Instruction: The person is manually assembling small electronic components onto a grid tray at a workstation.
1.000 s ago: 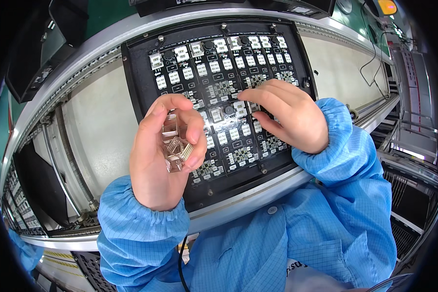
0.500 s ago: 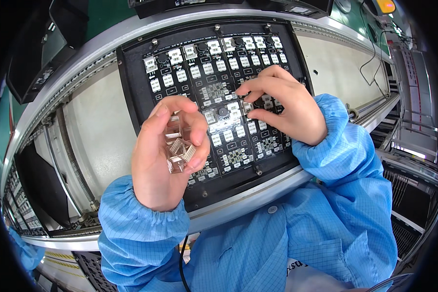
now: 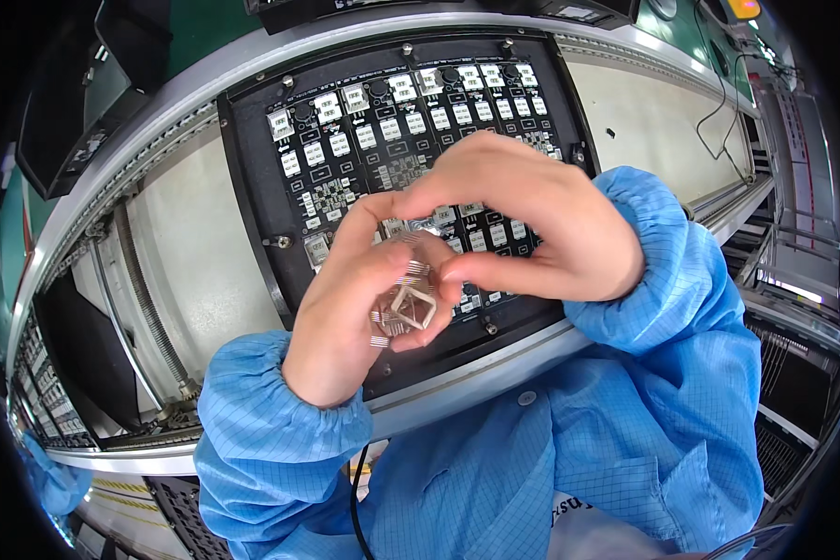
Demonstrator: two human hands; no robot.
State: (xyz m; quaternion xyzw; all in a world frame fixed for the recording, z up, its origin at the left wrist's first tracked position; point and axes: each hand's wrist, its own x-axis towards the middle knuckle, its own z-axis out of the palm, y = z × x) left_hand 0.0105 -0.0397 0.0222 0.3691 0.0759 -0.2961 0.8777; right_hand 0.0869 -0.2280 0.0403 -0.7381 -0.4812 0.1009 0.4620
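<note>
Several small clear square frames [image 3: 411, 308] with ridged, silvery edges lie cupped in my left hand [image 3: 331, 303], its fingers curled around them. My right hand [image 3: 555, 219] reaches across from the right. Its thumb and forefinger are apart, arched around the left fingertips, and the thumb tip is close to the frames. I see nothing held between them, though the left fingers partly hide that spot. Below both hands is a panel of black circuit boards [image 3: 331, 196] with white parts and round black parts, set in a black tray [image 3: 252, 177]. The hands cover its middle.
The tray sits between metal conveyor rails [image 3: 163, 135], with pale surfaces [image 3: 177, 233] on either side. Metal posts [image 3: 287, 82] stand up from the tray's edge. A coiled metal hose [image 3: 140, 289] runs at left. A black cable [image 3: 719, 112] lies at the far right.
My right hand has moved left from above the boards to my left hand. The left hand has shifted right and turned, still holding the clear frames.
</note>
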